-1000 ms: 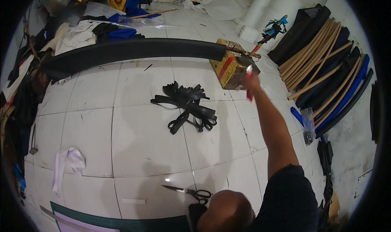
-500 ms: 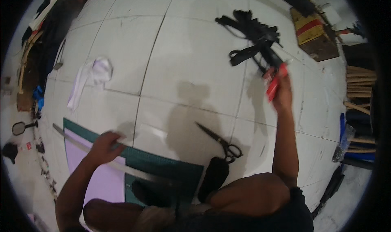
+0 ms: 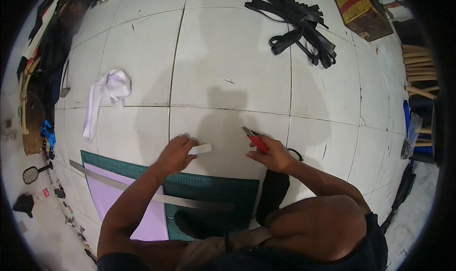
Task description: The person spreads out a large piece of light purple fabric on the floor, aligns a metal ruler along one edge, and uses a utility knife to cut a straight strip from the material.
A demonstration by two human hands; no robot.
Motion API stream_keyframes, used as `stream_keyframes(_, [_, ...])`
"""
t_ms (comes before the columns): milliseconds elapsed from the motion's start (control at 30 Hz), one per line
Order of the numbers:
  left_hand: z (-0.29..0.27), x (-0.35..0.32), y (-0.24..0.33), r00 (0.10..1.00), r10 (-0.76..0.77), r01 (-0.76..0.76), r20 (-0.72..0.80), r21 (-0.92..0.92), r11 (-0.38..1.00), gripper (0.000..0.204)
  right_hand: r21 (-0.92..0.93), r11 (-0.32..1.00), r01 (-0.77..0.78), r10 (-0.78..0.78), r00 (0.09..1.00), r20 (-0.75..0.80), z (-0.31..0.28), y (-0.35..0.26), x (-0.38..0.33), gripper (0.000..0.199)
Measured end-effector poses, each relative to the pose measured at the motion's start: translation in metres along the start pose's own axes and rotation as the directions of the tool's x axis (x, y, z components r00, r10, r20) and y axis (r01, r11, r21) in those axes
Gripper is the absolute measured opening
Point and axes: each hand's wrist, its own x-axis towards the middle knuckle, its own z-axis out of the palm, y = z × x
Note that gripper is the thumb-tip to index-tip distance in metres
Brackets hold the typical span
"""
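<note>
My left hand (image 3: 178, 152) is closed on a short white strip (image 3: 202, 149), whose free end sticks out to the right above the tiled floor. In my right hand (image 3: 275, 154) is a pair of red-handled pliers (image 3: 258, 142), its metal tip pointing up and to the left. A small gap separates the strip from the pliers. Black scissors lie under my right hand and wrist, and only a handle loop (image 3: 297, 153) shows. Below my left arm, a green cutting mat (image 3: 213, 185) carries a lilac sheet (image 3: 147, 223) and a long metal ruler (image 3: 111, 183).
A bundle of black straps (image 3: 304, 26) lies at the far right, near a yellow and red wooden box (image 3: 361, 14). White ribbon (image 3: 111, 88) is heaped at the left. Several wooden sticks (image 3: 418, 66) are stacked along the right edge. My dark-covered foot (image 3: 273, 190) rests beside the mat.
My right hand has come back from the black straps toward the middle with the pliers. My left hand has moved up and right off the mat and now holds the white strip.
</note>
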Motion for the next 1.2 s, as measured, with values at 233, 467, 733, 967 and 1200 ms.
stream_keyframes(233, [-0.022,-0.04,0.08,0.992,-0.07,0.019,-0.109,-0.407,0.913,0.04,0.208,0.976,-0.062,0.043,0.995,0.095,0.045,-0.092,-0.004,0.039])
stream_keyframes(467, [-0.039,-0.091,0.091,0.992,-0.059,0.062,-0.114,0.017,0.998,0.038,0.297,0.943,-0.153,0.097,0.975,0.198,0.078,-0.123,-0.028,0.032])
stream_keyframes(733, [-0.034,-0.147,0.044,0.909,-0.112,0.004,-0.403,-0.259,0.966,0.04,0.333,0.94,-0.074,0.066,0.997,0.033,0.072,-0.13,-0.041,0.028])
stream_keyframes(967, [-0.026,-0.145,0.04,0.897,-0.062,-0.104,-0.438,-0.346,0.932,0.039,0.303,0.953,-0.01,-0.026,0.993,0.114,0.089,-0.146,-0.034,0.031])
stream_keyframes(1200, [-0.023,-0.135,0.06,0.881,-0.049,-0.109,-0.47,-0.304,0.947,0.042,0.269,0.963,0.028,-0.083,0.978,0.194,0.098,-0.147,-0.033,0.033])
